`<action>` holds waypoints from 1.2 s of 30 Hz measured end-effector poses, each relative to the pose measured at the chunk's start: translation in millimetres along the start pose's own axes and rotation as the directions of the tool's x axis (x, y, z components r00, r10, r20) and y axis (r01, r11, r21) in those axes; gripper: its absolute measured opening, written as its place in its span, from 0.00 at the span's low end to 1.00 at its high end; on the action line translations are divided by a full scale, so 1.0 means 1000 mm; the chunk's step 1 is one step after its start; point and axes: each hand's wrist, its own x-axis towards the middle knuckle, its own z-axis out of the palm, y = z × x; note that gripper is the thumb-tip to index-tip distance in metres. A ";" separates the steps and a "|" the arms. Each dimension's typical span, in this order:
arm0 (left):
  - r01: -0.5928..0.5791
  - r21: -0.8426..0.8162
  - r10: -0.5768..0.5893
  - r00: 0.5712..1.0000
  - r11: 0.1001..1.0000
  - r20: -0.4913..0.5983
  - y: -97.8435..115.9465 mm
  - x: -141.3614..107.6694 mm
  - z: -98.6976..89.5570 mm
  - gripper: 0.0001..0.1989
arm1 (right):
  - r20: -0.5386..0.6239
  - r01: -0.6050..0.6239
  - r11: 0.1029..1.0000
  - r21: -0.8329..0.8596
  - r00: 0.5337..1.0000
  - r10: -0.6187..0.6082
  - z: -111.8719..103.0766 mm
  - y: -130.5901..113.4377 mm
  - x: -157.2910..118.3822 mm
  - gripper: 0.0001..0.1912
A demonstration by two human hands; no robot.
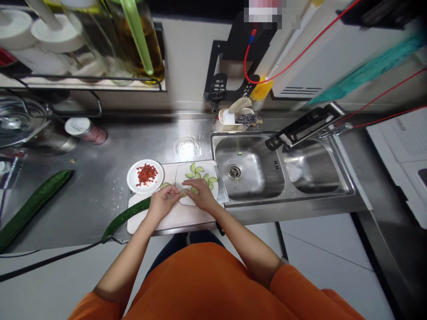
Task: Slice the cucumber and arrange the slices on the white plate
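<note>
I pinch a thin cucumber slice (pixel 183 193) between the fingertips of my left hand (pixel 163 202), over the near left part of the squarish plate (pixel 180 171); my right hand (pixel 203 194) meets it from the other side, thumb close to the slice and index finger stretched out above the plate, but I cannot tell whether those fingers grip it too; on that plate pale green slices (pixel 199 169) lie fanned at the far side, and more slices (pixel 211 180) are fanned towards the right edge; the plate sits on the light cutting board (pixel 143 224), just left of the sink (pixel 248 166); a few other slices (pixel 165 185) show just beyond my left hand; the round white plate (pixel 133 180), holding small red pieces (pixel 147 174), is at the board's far left corner; a dark green cucumber piece (pixel 128 214) slants from beside my left wrist over the board's left edge onto the steel counter (pixel 96 178); a larger cucumber (pixel 35 206) lies farther left on the counter, well apart from my hands
</note>
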 end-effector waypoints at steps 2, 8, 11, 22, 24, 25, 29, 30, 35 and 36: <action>0.066 -0.139 -0.059 0.997 0.988 0.052 0.004 0.002 0.007 0.16 | 0.014 -0.056 0.996 0.066 0.998 0.055 -0.009 -0.002 0.004 0.07; 0.518 -0.563 -0.393 0.855 0.644 0.337 0.013 0.009 0.023 0.21 | 0.100 -0.094 0.983 0.158 0.992 0.079 -0.037 -0.003 0.004 0.05; 0.634 -0.571 -0.425 0.773 0.521 0.471 0.012 0.012 0.031 0.18 | 0.153 -0.086 0.982 0.167 0.986 0.060 -0.048 -0.001 0.005 0.05; 0.512 -0.601 -0.428 0.855 0.613 0.292 -0.003 0.011 0.045 0.17 | 0.139 -0.218 0.976 -0.001 0.967 0.216 -0.044 0.026 0.002 0.04; 0.458 -0.531 -0.399 0.888 0.713 0.230 -0.004 0.006 0.049 0.16 | 0.112 -0.241 0.964 -0.110 0.961 0.253 -0.039 0.028 0.000 0.02; 0.433 -0.480 -0.383 0.901 0.763 0.203 -0.005 0.004 0.051 0.16 | 0.107 -0.247 0.955 -0.163 0.958 0.266 -0.037 0.028 0.000 0.02; 0.330 -0.258 -0.310 0.944 0.908 0.114 -0.008 -0.002 0.058 0.16 | 0.116 -0.239 0.909 -0.341 0.949 0.293 -0.031 0.027 -0.002 0.02; 0.305 -0.213 -0.291 0.952 0.928 0.095 -0.008 -0.003 0.059 0.16 | 0.120 -0.238 0.899 -0.367 0.946 0.299 -0.030 0.028 -0.002 0.03; 0.255 -0.073 -0.252 0.967 0.964 0.039 -0.008 -0.005 0.063 0.10 | 0.133 -0.248 0.865 -0.436 0.933 0.334 -0.028 0.030 -0.002 0.04; 0.250 -0.055 -0.248 0.968 0.967 0.040 -0.007 -0.006 0.063 0.10 | 0.138 -0.247 0.860 -0.446 0.931 0.339 -0.027 0.030 -0.002 0.05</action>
